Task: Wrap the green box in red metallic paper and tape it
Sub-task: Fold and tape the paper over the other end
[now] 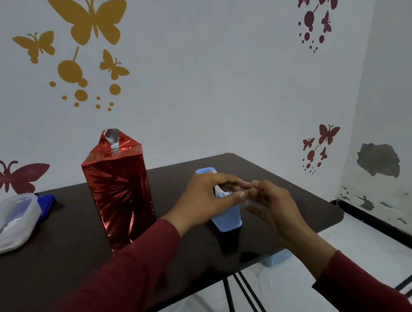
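hands (236,196) over dispenser (227,219) (blue)

Bare worktop (75,265) lies open at 6 o'clock; wrapped box (118,189) blocks 10, blue dispenser (227,217) blocks 1.

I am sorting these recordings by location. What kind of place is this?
Probably a room in a home, not a workshop: butterfly wall stickers, a small dark folding table and a damaged patch of wall paint.
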